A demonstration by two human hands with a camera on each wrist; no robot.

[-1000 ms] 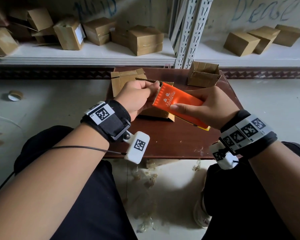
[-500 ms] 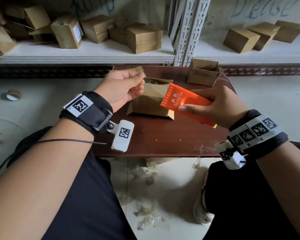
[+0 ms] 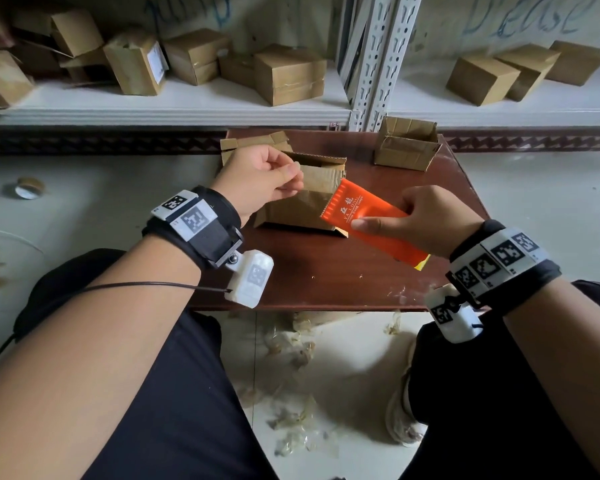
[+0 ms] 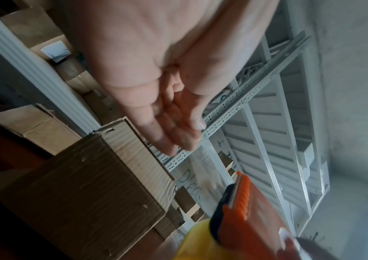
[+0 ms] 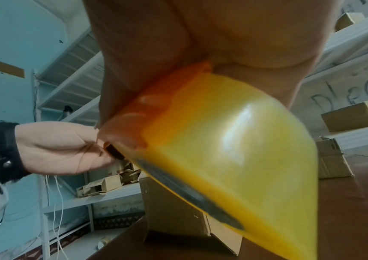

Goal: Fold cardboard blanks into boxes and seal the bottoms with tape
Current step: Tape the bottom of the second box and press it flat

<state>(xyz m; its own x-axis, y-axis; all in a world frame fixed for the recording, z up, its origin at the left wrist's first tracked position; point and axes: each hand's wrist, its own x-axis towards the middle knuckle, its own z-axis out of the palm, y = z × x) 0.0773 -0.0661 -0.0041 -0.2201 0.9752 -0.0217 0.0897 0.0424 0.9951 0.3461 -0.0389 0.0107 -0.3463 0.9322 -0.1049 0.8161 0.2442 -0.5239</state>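
Your right hand (image 3: 426, 221) clamps its grip on the orange tape dispenser (image 3: 364, 220). Your left hand (image 3: 257, 178) pinches the tape end (image 3: 293, 168) above the cardboard box (image 3: 305, 202).

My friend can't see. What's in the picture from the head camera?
The right hand holds an orange tape dispenser against a cardboard box on a small brown table, while the left hand pinches clear tape near the box top. More boxes sit on white shelves behind.

Left hand (image 3: 260, 178) off dispenser (image 3: 368, 223); seemingly pulling tape.
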